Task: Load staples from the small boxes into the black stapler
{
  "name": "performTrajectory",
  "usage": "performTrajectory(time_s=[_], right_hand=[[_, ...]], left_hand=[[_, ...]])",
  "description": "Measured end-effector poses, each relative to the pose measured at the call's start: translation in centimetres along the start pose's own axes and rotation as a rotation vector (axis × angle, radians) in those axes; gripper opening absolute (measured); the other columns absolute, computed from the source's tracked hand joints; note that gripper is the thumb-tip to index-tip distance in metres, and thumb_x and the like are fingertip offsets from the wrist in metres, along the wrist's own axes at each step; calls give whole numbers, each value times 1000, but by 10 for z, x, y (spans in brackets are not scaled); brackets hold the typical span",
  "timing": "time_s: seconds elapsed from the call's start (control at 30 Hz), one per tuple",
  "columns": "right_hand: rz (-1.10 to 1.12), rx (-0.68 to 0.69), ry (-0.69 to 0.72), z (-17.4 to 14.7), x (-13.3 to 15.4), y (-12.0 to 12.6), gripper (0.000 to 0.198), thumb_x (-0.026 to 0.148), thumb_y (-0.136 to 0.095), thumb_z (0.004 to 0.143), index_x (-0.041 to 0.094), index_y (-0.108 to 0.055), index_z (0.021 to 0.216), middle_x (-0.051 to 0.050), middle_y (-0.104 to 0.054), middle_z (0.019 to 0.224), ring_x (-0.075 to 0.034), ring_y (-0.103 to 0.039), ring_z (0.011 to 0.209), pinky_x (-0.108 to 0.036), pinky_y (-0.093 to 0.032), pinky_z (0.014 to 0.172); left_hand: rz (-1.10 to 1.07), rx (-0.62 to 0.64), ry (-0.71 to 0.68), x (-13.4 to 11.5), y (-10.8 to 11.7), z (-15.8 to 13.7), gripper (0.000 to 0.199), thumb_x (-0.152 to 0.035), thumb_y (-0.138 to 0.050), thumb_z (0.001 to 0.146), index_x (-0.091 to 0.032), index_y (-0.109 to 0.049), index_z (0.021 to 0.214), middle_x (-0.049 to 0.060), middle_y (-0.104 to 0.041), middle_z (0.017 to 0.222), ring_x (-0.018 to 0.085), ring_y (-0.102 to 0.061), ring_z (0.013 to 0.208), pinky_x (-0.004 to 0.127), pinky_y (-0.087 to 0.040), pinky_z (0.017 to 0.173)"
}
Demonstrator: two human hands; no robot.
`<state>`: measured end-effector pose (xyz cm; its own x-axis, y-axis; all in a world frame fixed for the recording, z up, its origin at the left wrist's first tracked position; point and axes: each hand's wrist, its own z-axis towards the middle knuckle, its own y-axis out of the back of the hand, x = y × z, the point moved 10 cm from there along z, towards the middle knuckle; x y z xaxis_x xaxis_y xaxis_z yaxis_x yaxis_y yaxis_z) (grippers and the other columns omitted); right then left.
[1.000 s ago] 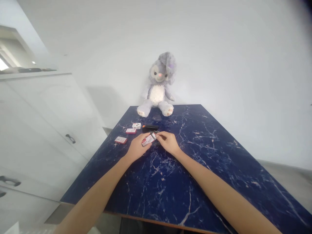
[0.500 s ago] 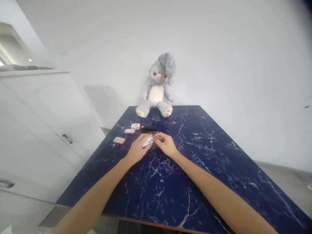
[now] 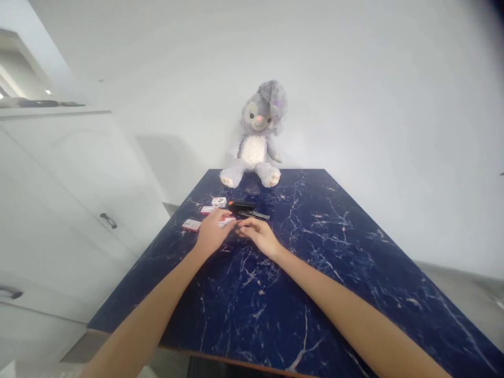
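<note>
"How far along are you?"

"Partway, I'd judge. I have one small red-and-white box [image 3: 227, 222] in my left fingers [image 3: 219, 213], so that much is done: it's in my grip, between thumb and forefinger, low over the counter [image 3: 291, 273]. Whether its underside touches the counter I can't tell."

"And the other side?"

"My right fingers [image 3: 251, 226] are bunched together, tips just beside my left thumb. Whether they pinch anything I can't tell; any piece there is too small and blurred."

"What's left, then?"

"The box isn't let go of. Just beyond my fingers lies the black stapler [image 3: 242, 206], or what looks like one, with an orange tip at its left end. A metal strip [image 3: 255, 214] lies along its near side, reaching out past its right end. I can't make out whether the two are joined. Neither is in my grip, so whatever they need isn't finished, I'd say."

"Any others about?"

"Three, all out of my grip. The white box [image 3: 219, 201] sits near the stapler's orange tip, the middle box [image 3: 207, 210] is partly behind my left fingers, and the nearest box [image 3: 191, 225] lies to their left. The plush toy [image 3: 255, 149] sits at the far edge, well apart."
</note>
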<state>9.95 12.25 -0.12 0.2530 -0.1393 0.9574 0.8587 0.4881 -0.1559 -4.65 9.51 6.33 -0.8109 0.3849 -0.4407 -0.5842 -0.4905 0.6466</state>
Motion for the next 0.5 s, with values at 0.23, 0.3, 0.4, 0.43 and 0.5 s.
performTrajectory(time_s=[0.23, 0.3, 0.4, 0.43, 0.5], right_hand=[[-417, -79, 48, 0, 3, 8, 14, 25, -58, 84, 21, -70, 92, -2, -74, 88, -18, -72, 72, -30, -58, 71], [-470, -88, 58, -1, 6, 8, 14, 25, -58, 84, 22, -70, 91, -1, -74, 86, -18, -72, 70, -30, -57, 69], [-506, -76, 45, -3, 9, 6, 15, 25, -59, 84, 22, -71, 93, 0, -73, 74, -18, -70, 64, -29, -55, 66], [-512, -75, 41, -4, 10, 5, 15, 25, -59, 84, 22, -70, 94, 1, -72, 70, -18, -69, 62, -29, -55, 64], [-525, -67, 37, -6, 12, 3, 16, 23, -60, 84, 21, -70, 96, 1, -71, 66, -17, -69, 60, -27, -54, 63]], left_hand=[[368, -64, 365, 103, 55, 9, 31, -46, -52, 91, -20, -65, 81, 9, -71, 89, 27, -65, 92, 39, -48, 87], [497, 80, 373, 121, 49, 7, 36, -44, -47, 93, -18, -67, 78, 13, -70, 89, 31, -64, 98, 43, -45, 93], [544, 153, 366, 122, 42, 3, 38, -45, -43, 94, -18, -70, 97, 17, -69, 105, 35, -59, 113, 51, -41, 98], [547, 143, 387, 120, 43, 2, 42, -48, -41, 95, -19, -69, 107, 19, -66, 114, 38, -55, 119, 54, -41, 97], [577, 142, 477, 117, 43, -4, 57, -62, -40, 92, -20, -63, 124, 24, -54, 133, 46, -47, 126, 61, -41, 93]])
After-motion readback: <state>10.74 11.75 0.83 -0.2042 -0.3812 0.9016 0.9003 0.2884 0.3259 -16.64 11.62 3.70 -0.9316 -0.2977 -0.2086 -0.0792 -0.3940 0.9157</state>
